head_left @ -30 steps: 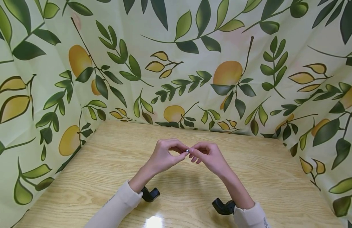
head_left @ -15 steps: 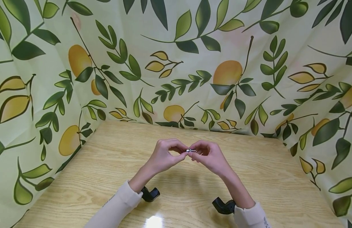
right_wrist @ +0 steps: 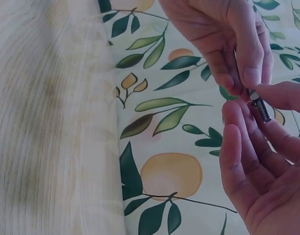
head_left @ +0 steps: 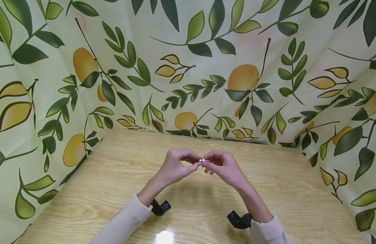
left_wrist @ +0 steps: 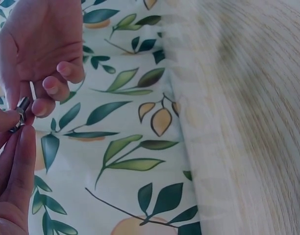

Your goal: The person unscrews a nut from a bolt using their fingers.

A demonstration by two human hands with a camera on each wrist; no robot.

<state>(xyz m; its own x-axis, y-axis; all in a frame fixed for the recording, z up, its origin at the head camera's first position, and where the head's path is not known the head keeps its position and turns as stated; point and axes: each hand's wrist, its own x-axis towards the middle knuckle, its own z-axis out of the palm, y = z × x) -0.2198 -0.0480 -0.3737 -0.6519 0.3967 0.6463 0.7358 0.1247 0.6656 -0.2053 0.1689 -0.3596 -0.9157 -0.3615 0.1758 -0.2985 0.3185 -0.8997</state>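
Observation:
A small metal bolt (head_left: 207, 160) lies roughly level between both hands, above the table. My left hand (head_left: 179, 166) pinches its head end between thumb and fingertips, which mostly hide the head. A nut (right_wrist: 254, 95) sits on the bolt, close to the left fingertips, and the threaded shank points toward the right palm. My right hand (head_left: 223, 168) has its thumb and index finger at the nut, pinching it. In the left wrist view the bolt (left_wrist: 24, 104) shows between the two hands' fingertips.
Beneath the hands is a wood-grain table (head_left: 130, 152). A cloth (head_left: 203, 98) printed with leaves and fruit hangs behind it and along both sides. Black wrist devices (head_left: 160, 207) sit on both forearms, and light glares near the front edge.
The right fingers have shifted around the nut, and more of the bolt shows than a second ago. The left hand has stayed in place with its hold on the bolt.

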